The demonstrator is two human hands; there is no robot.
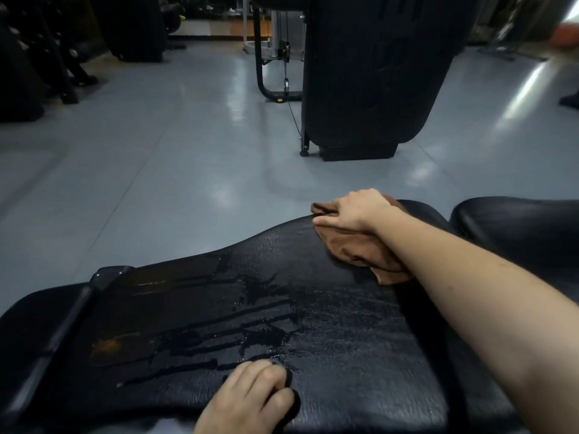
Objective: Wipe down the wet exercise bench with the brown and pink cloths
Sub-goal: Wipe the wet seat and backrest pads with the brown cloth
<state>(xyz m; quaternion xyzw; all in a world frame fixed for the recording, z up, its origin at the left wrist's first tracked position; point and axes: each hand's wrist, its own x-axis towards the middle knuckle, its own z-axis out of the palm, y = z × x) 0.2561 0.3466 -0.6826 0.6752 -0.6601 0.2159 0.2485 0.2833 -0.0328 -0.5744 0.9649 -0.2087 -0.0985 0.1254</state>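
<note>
A person leans over a wet black exercise bench (329, 308) on a gym floor (188, 151), one hand at each side of the pad. At the bench's left end, past a hinge or seam, shallow puddles and long dark streaks of water (219, 327) spread across the textured surface toward the near edge. The left hand (250, 399) rests at the near edge, fingers curled, with something dark showing under the fingertips; whether it grips anything cannot be told from here, and no pink cloth is visible. Toward the far edge on the right, the right hand (354, 211) grips a bunched brown cloth (360, 249) and presses it onto the pad, the loose tail of the cloth trailing back under the forearm. A second black pad (517, 220) sits just beside the bench's right end, and a tall black weight machine (369, 73) stands well apart across the floor.

Most of the water appears to lie left of the cloth, so much wiping looks to remain. The risks seem plain: a fast sweep toward the near or left edge could push water off onto the smooth floor, leaving a slip hazard; a bunched cloth may smear rather than absorb, leaving streaks; water could settle into the seam at the left end; and the bracing left hand may slide on the slick vinyl.
</note>
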